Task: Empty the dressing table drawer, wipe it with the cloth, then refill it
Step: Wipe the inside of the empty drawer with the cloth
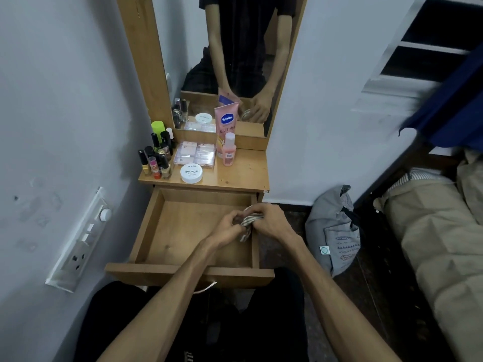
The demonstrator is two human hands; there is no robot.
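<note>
Both hands (pixel 251 223) seemingly bunch the cloth (pixel 248 223) over the drawer (pixel 156 231).

Drawer (pixel 167 231): pulled out below the table top (pixel 235 176), nothing on its floor. Above its right rear corner: left hand (pixel 230 227) and right hand (pixel 269 222), cloth (pixel 247 226) between them. On the top, left: nail polish bottles (pixel 156 158); centre: flat box (pixel 194 154), round tub (pixel 191 173) before it; right of box: small bottle (pixel 229 150), tube (pixel 226 126) behind it against the mirror (pixel 235 48). Floor, right: bag (pixel 334 231).
</note>
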